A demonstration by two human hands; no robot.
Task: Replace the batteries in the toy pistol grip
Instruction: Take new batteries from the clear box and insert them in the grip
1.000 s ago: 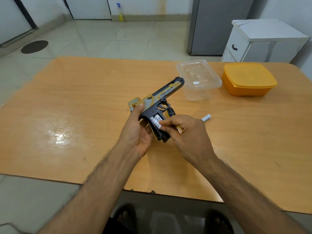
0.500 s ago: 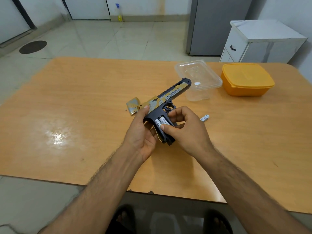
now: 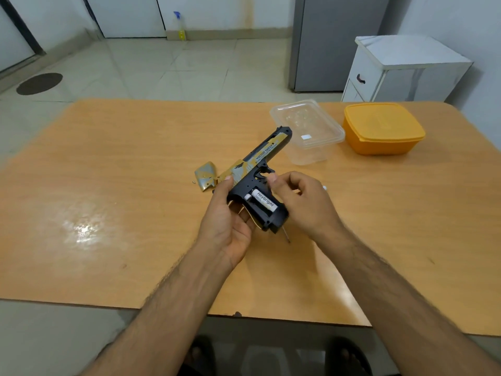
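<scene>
Half a second on, the right hand had drawn back, fingers loosely curled on nothing, leaving the Heybright battery seated in the toy pistol grip — clamped in the left hand above the desk — so that cell looked installed.

Above the middle of the orange wooden tabletop, the left hand holds the black-and-gold toy pistol, barrel pointing away and to the right. A white cylindrical battery lies in its open grip. The right hand is just right of the grip. A gold curved grip cover lies on the tabletop left of the pistol. Beyond the barrel sits a clear rectangular plastic container, with an orange lidded plastic box to its right.
</scene>
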